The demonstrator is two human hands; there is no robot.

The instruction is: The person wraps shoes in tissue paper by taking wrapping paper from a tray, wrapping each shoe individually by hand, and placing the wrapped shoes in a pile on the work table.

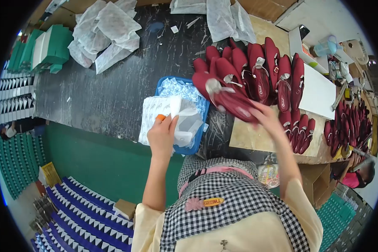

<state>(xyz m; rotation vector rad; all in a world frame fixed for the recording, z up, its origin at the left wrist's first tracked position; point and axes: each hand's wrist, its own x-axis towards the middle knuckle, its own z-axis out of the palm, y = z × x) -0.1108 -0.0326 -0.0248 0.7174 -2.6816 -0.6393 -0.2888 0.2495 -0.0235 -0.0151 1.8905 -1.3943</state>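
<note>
The maroon shoe (218, 92) in the right hand (266, 119) is blurred; the fingers grip its heel end, over the black table (101, 92) beside the blue basket (207, 108), and whether a second shoe is in that grip I cannot tell. The left hand (161, 133), orange band (160, 117) on one finger, pinches white paper (153, 112) whose printed letters are too small to read surely. Insoles in the row of shoes (261, 80) carry a brand, hard to spell. Small blue-and-white packets (176, 87) fill the basket, partly hidden by paper
</note>
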